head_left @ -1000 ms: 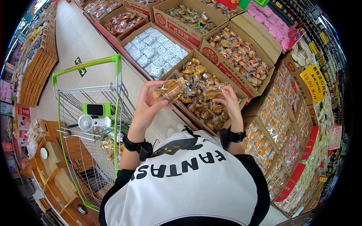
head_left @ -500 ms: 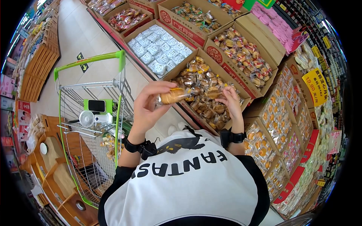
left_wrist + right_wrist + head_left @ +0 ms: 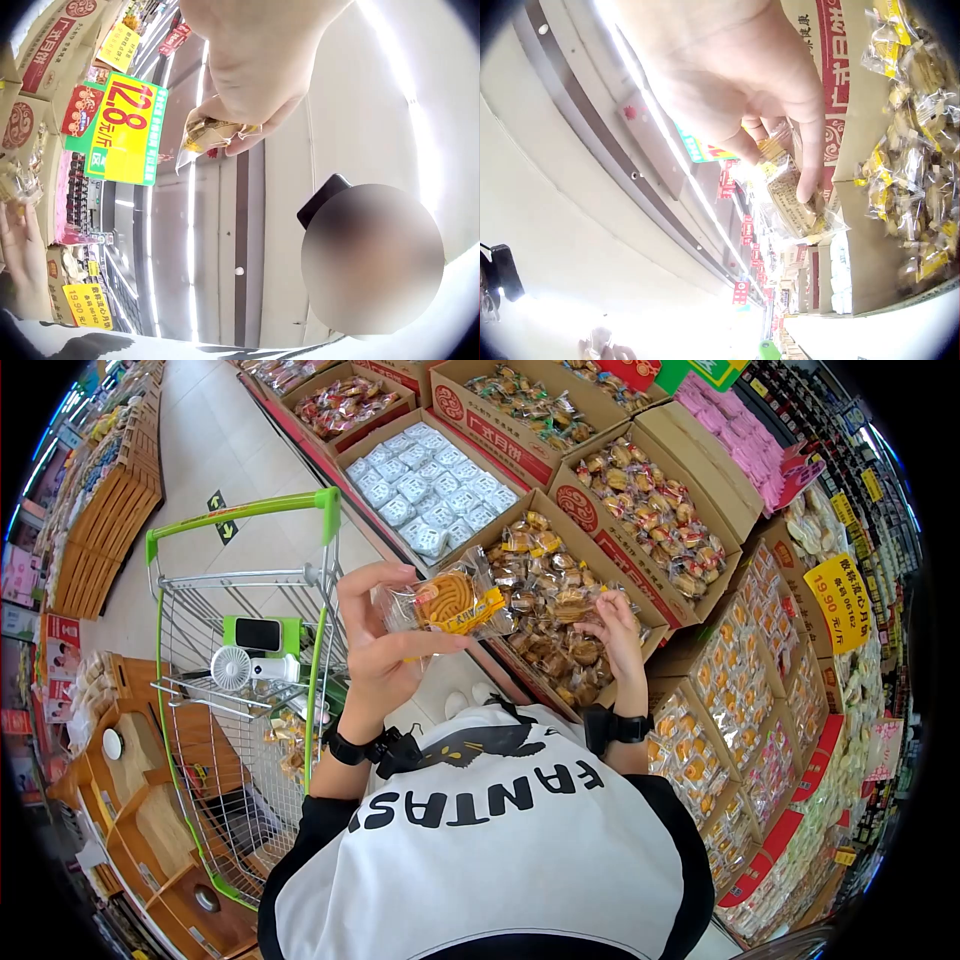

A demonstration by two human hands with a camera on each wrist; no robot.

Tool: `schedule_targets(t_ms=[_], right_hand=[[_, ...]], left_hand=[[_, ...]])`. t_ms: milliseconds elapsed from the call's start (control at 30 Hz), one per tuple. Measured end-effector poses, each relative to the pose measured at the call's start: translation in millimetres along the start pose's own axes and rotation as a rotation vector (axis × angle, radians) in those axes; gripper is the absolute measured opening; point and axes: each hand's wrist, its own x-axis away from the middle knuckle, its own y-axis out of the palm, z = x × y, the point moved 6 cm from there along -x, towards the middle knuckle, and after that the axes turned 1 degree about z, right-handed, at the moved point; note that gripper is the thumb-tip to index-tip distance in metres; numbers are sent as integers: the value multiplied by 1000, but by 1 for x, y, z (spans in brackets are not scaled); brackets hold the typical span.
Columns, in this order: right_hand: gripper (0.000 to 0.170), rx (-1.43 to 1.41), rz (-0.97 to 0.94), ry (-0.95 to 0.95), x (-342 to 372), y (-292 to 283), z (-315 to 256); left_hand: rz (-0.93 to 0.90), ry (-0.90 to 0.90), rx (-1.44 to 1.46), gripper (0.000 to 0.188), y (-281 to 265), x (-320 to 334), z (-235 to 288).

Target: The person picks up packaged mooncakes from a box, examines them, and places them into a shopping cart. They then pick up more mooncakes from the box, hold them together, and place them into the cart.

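A clear-wrapped pastry in each hand, above an open box of similar ones.
The left hand [image 3: 372, 650] holds a round golden pastry [image 3: 448, 598] between thumb and fingers, its top ridged with a moulded pattern, its crinkled clear wrapper marked by a yellow label; it is in front of the torso, beside the box. The right hand [image 3: 618, 632] pinches a flat-sided packet [image 3: 791, 196], printed with small dark lettering, over the cardboard box [image 3: 866, 270] of yellow-labelled packets. A neighbouring carton [image 3: 482, 457] holds rows of white packets; the shopping cart [image 3: 245, 510] carries a phone [image 3: 258, 634] and a white fan [image 3: 232, 668].
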Motion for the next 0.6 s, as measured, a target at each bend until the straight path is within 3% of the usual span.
schedule_targets(t_ms=[67,133,233,300,433,567,600], right_hand=[[10,-48,20,-10,2,4,-7],[13,-95,44,-22,3,4,-11],[18,-253,-64,-92,4,4,-18],[17,-484,-116,-162,5,3,-21],[10,-678,-290,-295,10,13,-39],[18,-730,-287,-181,11,15,-37],[29,-680,-240,-179,11,15,-37]], left_hand=[[-26,0,-32,19,2,-1,-3],[-38,-25,-7,23,3,-1,-6],[-48,-80,-1,27,6,2,-14],[-49,-107,-15,26,7,3,-17],[-25,-155,47,25,9,6,-24],[-5,-191,74,25,9,9,-31],[-4,-207,91,25,9,10,-32]])
